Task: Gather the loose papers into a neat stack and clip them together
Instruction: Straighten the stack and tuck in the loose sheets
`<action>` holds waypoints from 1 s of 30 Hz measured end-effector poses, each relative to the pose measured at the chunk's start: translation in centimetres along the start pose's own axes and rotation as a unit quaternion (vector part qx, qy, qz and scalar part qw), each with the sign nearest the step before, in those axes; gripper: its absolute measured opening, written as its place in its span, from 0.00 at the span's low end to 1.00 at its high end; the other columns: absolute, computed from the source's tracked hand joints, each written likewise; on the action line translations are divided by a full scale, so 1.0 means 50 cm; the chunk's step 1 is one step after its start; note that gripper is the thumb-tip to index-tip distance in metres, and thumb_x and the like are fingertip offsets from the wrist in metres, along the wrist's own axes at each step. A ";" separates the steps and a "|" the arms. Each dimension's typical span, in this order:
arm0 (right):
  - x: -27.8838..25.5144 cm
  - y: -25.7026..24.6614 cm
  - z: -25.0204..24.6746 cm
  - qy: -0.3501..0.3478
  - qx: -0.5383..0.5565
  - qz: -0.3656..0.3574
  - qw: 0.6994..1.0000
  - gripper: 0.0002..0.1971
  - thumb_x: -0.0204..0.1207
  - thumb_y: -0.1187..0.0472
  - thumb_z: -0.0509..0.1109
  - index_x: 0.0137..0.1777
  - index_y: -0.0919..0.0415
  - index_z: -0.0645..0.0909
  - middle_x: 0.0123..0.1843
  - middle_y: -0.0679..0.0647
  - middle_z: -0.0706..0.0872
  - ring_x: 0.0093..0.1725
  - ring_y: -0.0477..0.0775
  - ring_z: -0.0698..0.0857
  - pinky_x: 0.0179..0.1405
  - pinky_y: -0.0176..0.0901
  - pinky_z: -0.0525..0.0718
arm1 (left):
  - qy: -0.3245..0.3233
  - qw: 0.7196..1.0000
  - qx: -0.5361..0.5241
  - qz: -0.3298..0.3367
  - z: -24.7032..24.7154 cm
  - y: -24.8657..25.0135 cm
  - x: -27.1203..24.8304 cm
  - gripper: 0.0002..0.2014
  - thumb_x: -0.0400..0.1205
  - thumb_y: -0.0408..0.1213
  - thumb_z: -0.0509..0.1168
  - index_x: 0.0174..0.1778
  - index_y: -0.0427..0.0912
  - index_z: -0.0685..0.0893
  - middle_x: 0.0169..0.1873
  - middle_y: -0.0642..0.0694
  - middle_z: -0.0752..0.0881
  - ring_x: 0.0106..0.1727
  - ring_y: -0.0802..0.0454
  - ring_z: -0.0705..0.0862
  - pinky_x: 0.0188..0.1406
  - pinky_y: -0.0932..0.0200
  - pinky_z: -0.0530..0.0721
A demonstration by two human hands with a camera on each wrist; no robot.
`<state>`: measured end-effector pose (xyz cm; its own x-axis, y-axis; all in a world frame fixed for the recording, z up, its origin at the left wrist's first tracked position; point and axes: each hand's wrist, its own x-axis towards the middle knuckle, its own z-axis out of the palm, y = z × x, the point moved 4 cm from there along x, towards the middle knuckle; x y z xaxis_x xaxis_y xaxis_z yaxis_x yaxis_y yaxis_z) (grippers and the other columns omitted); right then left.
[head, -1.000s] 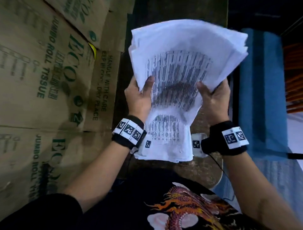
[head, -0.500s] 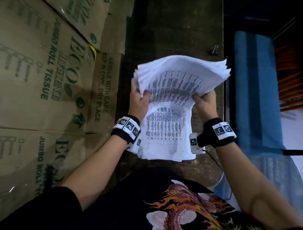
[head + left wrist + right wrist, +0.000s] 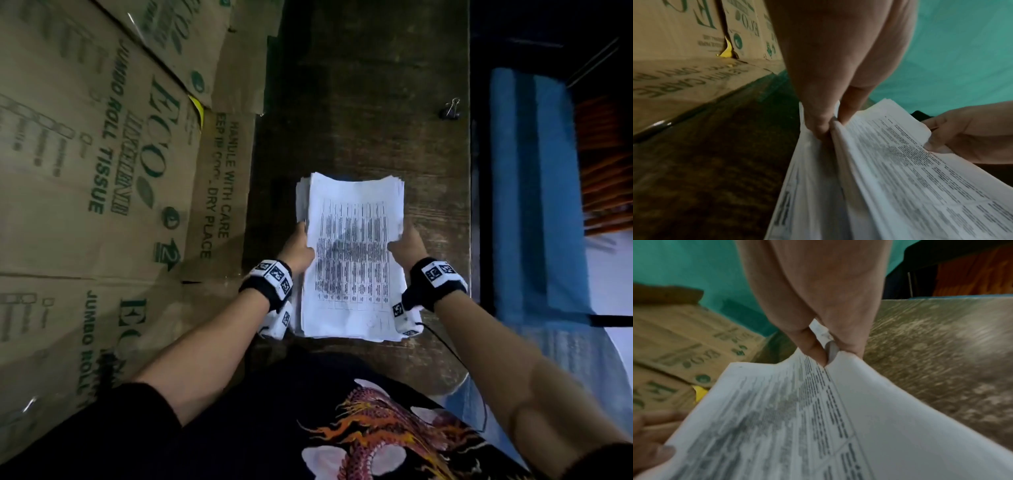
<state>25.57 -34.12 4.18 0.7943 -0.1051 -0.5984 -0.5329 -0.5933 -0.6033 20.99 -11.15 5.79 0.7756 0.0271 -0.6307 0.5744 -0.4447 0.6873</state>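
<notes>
A thick stack of printed white papers (image 3: 352,253) lies nearly flat over the dark wooden table (image 3: 359,113), its sheet edges slightly uneven at the far end. My left hand (image 3: 298,248) pinches the stack's left edge, thumb on top; the left wrist view shows the papers (image 3: 890,170) gripped between thumb and fingers (image 3: 818,123). My right hand (image 3: 406,245) pinches the right edge, and in the right wrist view its fingers (image 3: 813,347) clamp the sheets (image 3: 797,418). A black binder clip (image 3: 451,109) lies alone on the table at the far right, well beyond both hands.
Flattened brown cardboard boxes (image 3: 102,171) printed with green lettering cover the whole left side and overlap the table's left edge. A blue surface (image 3: 534,192) runs along the table's right side. The table's right edge is close to my right wrist.
Both hands have lowered the papers from a raised, fanned-out hold down toward the table, and the sheets have closed into a flatter, squarer stack. The binder clip came into view.
</notes>
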 end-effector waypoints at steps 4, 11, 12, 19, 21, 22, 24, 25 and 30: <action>0.006 0.014 -0.004 0.002 -0.026 -0.001 1.000 0.24 0.75 0.72 0.69 0.71 0.67 0.69 0.61 0.60 0.81 0.58 0.58 0.81 0.52 0.46 0.79 | 0.035 0.999 0.017 -0.002 -0.004 -0.006 -0.002 0.29 0.80 0.20 0.55 0.78 0.38 0.63 0.70 0.37 0.76 0.70 0.39 0.76 0.63 0.61 0.71; -0.060 0.135 -0.033 0.003 -0.105 0.072 0.992 0.37 0.79 0.39 0.61 0.80 0.64 0.60 0.80 0.70 0.63 0.80 0.70 0.60 0.79 0.62 0.61 | 0.061 0.980 0.099 -0.161 -0.018 -0.104 -0.053 0.35 0.84 0.49 0.57 0.83 0.40 0.51 0.81 0.35 0.52 0.82 0.32 0.51 0.81 0.38 0.54; -0.086 0.153 -0.023 -0.006 -0.096 0.085 0.992 0.35 0.82 0.41 0.58 0.83 0.61 0.56 0.81 0.70 0.58 0.81 0.71 0.56 0.80 0.64 0.56 | 0.039 0.979 0.090 -0.180 -0.003 -0.118 -0.074 0.35 0.85 0.50 0.55 0.83 0.41 0.49 0.82 0.36 0.48 0.82 0.32 0.47 0.80 0.38 0.51; -0.174 0.186 0.078 -0.029 -0.040 0.087 0.995 0.35 0.85 0.42 0.51 0.85 0.59 0.45 0.84 0.67 0.49 0.84 0.68 0.46 0.80 0.63 0.46 | 0.002 0.988 0.050 -0.143 0.115 -0.123 -0.132 0.30 0.88 0.43 0.50 0.81 0.32 0.47 0.76 0.30 0.53 0.80 0.32 0.52 0.79 0.42 0.52; -0.175 0.199 0.062 -0.014 -0.006 0.092 0.996 0.35 0.86 0.43 0.52 0.84 0.63 0.49 0.83 0.67 0.52 0.83 0.67 0.49 0.80 0.60 0.49 | -0.003 0.988 0.043 -0.148 0.101 -0.131 -0.129 0.29 0.88 0.43 0.50 0.81 0.34 0.48 0.79 0.32 0.51 0.81 0.34 0.51 0.80 0.42 0.51; -0.177 0.209 0.054 -0.002 0.003 0.102 0.995 0.34 0.86 0.44 0.53 0.83 0.65 0.51 0.82 0.68 0.55 0.82 0.68 0.51 0.79 0.60 0.52 | 0.000 0.987 0.033 -0.155 0.091 -0.141 -0.125 0.30 0.88 0.44 0.50 0.82 0.36 0.49 0.79 0.32 0.51 0.82 0.34 0.50 0.80 0.43 0.52; -0.193 0.217 0.059 0.004 -0.007 0.112 0.994 0.34 0.85 0.44 0.54 0.82 0.67 0.52 0.79 0.69 0.57 0.80 0.69 0.56 0.78 0.60 0.56 | 0.006 0.988 0.021 -0.155 0.087 -0.151 -0.122 0.30 0.87 0.45 0.52 0.82 0.38 0.50 0.78 0.34 0.53 0.81 0.35 0.51 0.80 0.42 0.53; -0.204 0.216 0.073 -0.010 -0.023 0.107 0.994 0.35 0.85 0.44 0.54 0.82 0.67 0.50 0.79 0.69 0.57 0.80 0.69 0.57 0.78 0.60 0.56 | 0.003 0.989 0.023 -0.149 0.096 -0.150 -0.123 0.30 0.87 0.45 0.53 0.81 0.37 0.50 0.77 0.34 0.54 0.81 0.35 0.51 0.80 0.42 0.53; -0.209 0.216 0.081 -0.072 -0.085 0.122 0.986 0.40 0.83 0.36 0.51 0.83 0.66 0.49 0.83 0.66 0.52 0.82 0.70 0.52 0.80 0.69 0.54 | -0.023 0.984 0.063 -0.163 0.089 -0.137 -0.118 0.27 0.86 0.46 0.53 0.77 0.34 0.57 0.76 0.35 0.57 0.80 0.35 0.55 0.78 0.40 0.57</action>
<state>10.33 -36.19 1.81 0.5924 -0.1536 -0.7909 -0.6366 -0.6909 -0.3427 11.34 -12.24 3.19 0.5406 0.1472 -0.8283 0.7516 -0.5270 0.3968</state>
